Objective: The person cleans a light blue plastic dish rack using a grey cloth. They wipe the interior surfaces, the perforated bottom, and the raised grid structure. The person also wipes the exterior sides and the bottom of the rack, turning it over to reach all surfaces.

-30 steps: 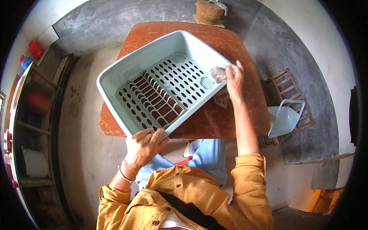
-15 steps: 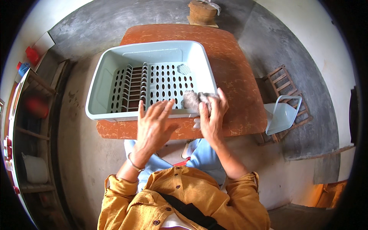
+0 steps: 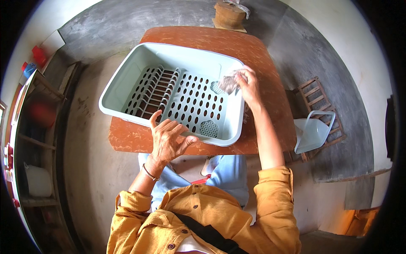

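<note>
On the tabletop of red-brown, marbled board stands a pale blue-green, rectangular plastic dish rack; its high walls surround a floor pierced with oval slots; a ribbed plate section of the same colour occupies the left part of that floor; two round, finely perforated patches lie toward the right end, one near the far wall, one near the near wall. The left hand is positioned at the near wall, its fingers spread over the rim and the thumb set apart; whether these fingers press on the rim cannot be told. The right hand is located at the right end wall, near the far corner; its thumb and fingers pinch a crumpled, grey-brown cloth, which hangs inside the rack beside the far perforated patch. To the right of the table is a translucent, light-blue plastic container with a loop handle; behind it leans a brown, slatted wooden frame.
</note>
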A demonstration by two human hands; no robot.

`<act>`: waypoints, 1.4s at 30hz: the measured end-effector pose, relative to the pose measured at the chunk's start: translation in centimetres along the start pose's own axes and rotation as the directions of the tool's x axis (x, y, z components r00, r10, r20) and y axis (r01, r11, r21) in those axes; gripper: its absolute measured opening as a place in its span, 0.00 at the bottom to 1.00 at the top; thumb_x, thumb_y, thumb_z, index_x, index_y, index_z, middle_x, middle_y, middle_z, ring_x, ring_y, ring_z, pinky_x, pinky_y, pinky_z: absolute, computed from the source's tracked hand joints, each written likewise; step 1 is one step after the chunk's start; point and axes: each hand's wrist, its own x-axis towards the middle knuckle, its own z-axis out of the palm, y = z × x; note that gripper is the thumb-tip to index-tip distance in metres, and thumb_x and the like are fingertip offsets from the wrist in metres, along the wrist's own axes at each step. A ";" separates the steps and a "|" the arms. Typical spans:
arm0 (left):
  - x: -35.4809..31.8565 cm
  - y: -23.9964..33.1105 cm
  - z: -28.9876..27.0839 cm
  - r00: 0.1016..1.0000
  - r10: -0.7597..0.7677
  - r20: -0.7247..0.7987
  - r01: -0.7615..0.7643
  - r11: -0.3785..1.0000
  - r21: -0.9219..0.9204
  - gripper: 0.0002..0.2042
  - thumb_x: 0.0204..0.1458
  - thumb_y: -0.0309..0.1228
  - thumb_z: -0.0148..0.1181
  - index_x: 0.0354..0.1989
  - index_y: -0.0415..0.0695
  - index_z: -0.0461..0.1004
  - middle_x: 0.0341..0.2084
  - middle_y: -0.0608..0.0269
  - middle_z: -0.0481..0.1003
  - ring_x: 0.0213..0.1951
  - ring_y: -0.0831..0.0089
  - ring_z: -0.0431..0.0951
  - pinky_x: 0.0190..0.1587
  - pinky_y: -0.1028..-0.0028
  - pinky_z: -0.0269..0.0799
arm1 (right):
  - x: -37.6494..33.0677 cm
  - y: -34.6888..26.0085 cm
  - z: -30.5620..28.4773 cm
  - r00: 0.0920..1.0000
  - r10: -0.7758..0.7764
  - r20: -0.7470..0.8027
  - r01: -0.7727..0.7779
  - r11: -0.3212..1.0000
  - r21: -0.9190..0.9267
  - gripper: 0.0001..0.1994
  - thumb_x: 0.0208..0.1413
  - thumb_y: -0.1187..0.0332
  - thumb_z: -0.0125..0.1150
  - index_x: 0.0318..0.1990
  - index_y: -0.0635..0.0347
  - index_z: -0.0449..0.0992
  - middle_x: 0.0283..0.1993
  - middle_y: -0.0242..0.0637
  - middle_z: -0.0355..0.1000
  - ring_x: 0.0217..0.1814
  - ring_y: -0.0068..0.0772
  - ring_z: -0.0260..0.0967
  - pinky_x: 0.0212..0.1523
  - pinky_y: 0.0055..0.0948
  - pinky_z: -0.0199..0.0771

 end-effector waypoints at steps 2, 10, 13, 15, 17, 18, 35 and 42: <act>0.0 -0.3 0.2 1.000 0.019 -0.023 -0.019 1.000 -0.003 0.24 0.46 0.57 0.58 0.20 0.46 0.76 0.15 0.67 0.70 0.24 0.69 0.71 0.59 0.55 0.49 | 1.5 1.6 0.4 0.999 0.027 -0.038 -0.029 0.997 -0.066 0.09 0.54 0.68 0.60 0.40 0.62 0.74 0.57 0.48 0.63 0.59 0.46 0.59 0.58 0.39 0.60; -0.3 -0.6 -0.1 1.000 0.005 -0.008 -0.005 1.000 -0.012 0.22 0.45 0.55 0.61 0.20 0.47 0.76 0.16 0.67 0.71 0.26 0.69 0.73 0.60 0.55 0.49 | 2.3 -4.9 -2.3 0.988 0.072 -0.138 -0.070 0.997 0.018 0.08 0.58 0.68 0.53 0.38 0.65 0.72 0.30 0.45 0.71 0.35 0.40 0.68 0.42 0.37 0.67; -0.3 -0.4 -0.4 0.999 -0.006 0.041 0.006 1.000 -0.013 0.21 0.45 0.54 0.61 0.23 0.47 0.77 0.20 0.68 0.74 0.29 0.69 0.74 0.62 0.55 0.46 | 2.3 -9.6 -3.2 0.942 -0.198 -0.270 0.205 0.979 -0.004 0.08 0.58 0.71 0.54 0.39 0.67 0.71 0.39 0.42 0.71 0.39 0.36 0.67 0.44 0.33 0.67; -0.4 -0.5 -0.4 0.999 0.006 0.039 -0.005 1.000 -0.031 0.20 0.46 0.53 0.61 0.28 0.46 0.78 0.26 0.66 0.76 0.34 0.69 0.76 0.63 0.54 0.45 | 2.7 -13.3 -3.9 0.945 -0.234 -0.229 0.283 0.935 0.215 0.08 0.59 0.70 0.54 0.40 0.67 0.72 0.47 0.41 0.71 0.45 0.34 0.67 0.48 0.30 0.67; -0.9 -0.7 -0.4 0.999 0.039 -0.009 -0.039 0.997 -0.073 0.21 0.48 0.52 0.60 0.35 0.45 0.79 0.36 0.62 0.78 0.42 0.67 0.76 0.64 0.52 0.44 | 2.8 -17.7 -4.2 0.909 -0.381 -0.166 0.415 0.856 0.307 0.10 0.60 0.66 0.54 0.42 0.63 0.73 0.52 0.42 0.70 0.50 0.32 0.66 0.50 0.28 0.67; -0.9 -0.7 -0.5 0.997 0.014 -0.070 -0.022 0.993 -0.117 0.21 0.49 0.50 0.60 0.41 0.45 0.76 0.42 0.60 0.75 0.48 0.66 0.73 0.65 0.52 0.43 | 2.2 -19.4 -4.2 0.922 -0.378 -0.086 0.385 0.871 0.305 0.11 0.61 0.63 0.53 0.43 0.60 0.72 0.55 0.40 0.68 0.52 0.32 0.66 0.51 0.26 0.67; -1.5 -3.1 -1.2 0.980 -0.175 -0.099 0.183 0.980 0.082 0.54 0.41 0.74 0.36 0.66 0.37 0.49 0.60 0.49 0.60 0.53 0.58 0.66 0.58 0.60 0.51 | -5.3 -20.1 6.8 0.340 -0.046 0.939 -0.669 0.691 0.276 0.16 0.63 0.60 0.51 0.51 0.62 0.63 0.31 0.31 0.65 0.26 0.18 0.64 0.26 0.20 0.70; -0.2 -2.1 -1.3 0.981 -0.170 -0.091 0.184 0.967 0.177 0.53 0.42 0.74 0.30 0.66 0.40 0.50 0.52 0.49 0.68 0.43 0.58 0.70 0.53 0.63 0.55 | -5.2 -15.5 1.1 0.223 0.016 0.975 -0.411 0.908 0.080 0.12 0.60 0.72 0.47 0.50 0.62 0.70 0.41 0.31 0.70 0.44 0.21 0.65 0.48 0.25 0.67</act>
